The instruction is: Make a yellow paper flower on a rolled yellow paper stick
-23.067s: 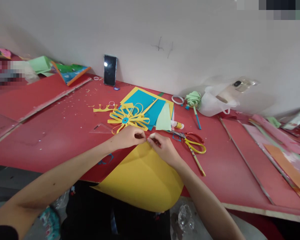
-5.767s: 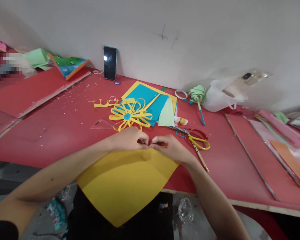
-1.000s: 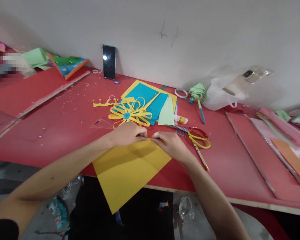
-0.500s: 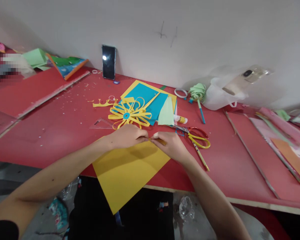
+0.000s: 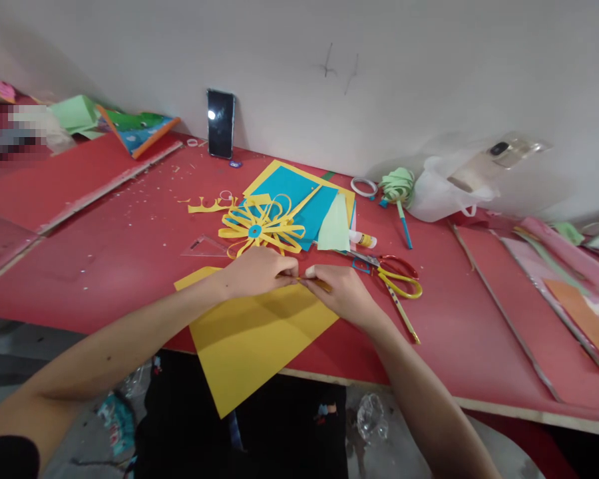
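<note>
A yellow paper sheet [image 5: 249, 339] lies on the red table [image 5: 104, 246], its near corner hanging over the front edge. My left hand [image 5: 257, 271] and my right hand [image 5: 342, 293] meet at the sheet's far edge, fingertips pinching the paper there. A thin yellow strip of the sheet shows under my right fingers. Just beyond my hands lies a yellow looped paper flower [image 5: 259, 229] with a blue centre.
Blue, yellow and light green sheets [image 5: 309, 206] lie behind the flower. A glue stick [image 5: 363, 239], scissors with yellow and red handles [image 5: 397, 276], tape roll [image 5: 364, 187], phone [image 5: 220, 132] against the wall, clear set square [image 5: 202, 247] and white bag [image 5: 442, 189] surround them.
The yellow sheet has shifted flatter onto the table, with its left corner now showing beside my left wrist. My hands stay pinched at its far edge.
</note>
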### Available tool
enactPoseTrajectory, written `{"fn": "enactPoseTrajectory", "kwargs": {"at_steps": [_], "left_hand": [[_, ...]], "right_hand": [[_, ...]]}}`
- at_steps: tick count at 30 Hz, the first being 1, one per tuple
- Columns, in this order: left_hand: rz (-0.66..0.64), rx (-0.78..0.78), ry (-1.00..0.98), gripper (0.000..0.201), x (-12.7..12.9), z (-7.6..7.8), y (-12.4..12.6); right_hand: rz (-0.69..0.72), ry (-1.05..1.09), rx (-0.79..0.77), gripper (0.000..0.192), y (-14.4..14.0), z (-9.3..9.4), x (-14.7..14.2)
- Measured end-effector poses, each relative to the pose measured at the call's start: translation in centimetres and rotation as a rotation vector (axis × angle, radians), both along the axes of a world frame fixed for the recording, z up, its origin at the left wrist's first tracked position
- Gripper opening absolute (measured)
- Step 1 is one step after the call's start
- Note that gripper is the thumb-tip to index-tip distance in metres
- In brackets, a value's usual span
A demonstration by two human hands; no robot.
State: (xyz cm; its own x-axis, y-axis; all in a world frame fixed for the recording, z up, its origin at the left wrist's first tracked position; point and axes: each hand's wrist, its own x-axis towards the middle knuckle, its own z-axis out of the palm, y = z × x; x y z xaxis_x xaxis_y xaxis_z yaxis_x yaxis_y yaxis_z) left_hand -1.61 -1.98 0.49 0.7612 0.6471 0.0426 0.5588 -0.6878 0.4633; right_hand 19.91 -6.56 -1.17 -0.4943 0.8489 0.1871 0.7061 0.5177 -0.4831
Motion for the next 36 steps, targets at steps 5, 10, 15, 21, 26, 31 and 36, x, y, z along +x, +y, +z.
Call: {"fn": "enactPoseTrajectory", "kwargs": {"at_steps": [5,10,15,21,26,31,36], "left_hand": [[0.009,0.074,0.032,0.021,0.08,-0.33,-0.02],[-0.005,0.083,0.047,0.023,0.13,0.01,-0.15],[0.002,0.049,0.037,0.017,0.05,0.29,-0.17],[0.011,0.034,0.031,0.014,0.09,0.33,-0.11],[0.017,0.038,0.026,0.017,0.20,0.17,-0.10],[-0.027,0.043,-0.004,0.026,-0.10,-0.15,0.12],[-0.033,0.055,0.052,0.028,-0.08,-0.04,0.15]], "right_hand": [[-0.016,0.058,0.025,0.010,-0.10,0.24,0.03],[-0.031,0.090,0.024,0.007,-0.08,0.06,0.08],[-0.021,0.056,-0.024,0.011,-0.13,0.21,0.02],[0.023,0.009,-0.003,0.019,-0.08,0.28,-0.07],[0.009,-0.015,0.039,0.017,-0.01,0.07,-0.02],[0.000,-0.024,0.074,0.015,0.01,-0.18,0.14],[-0.003,0.001,0.096,0.013,0.12,-0.53,0.27]]}}
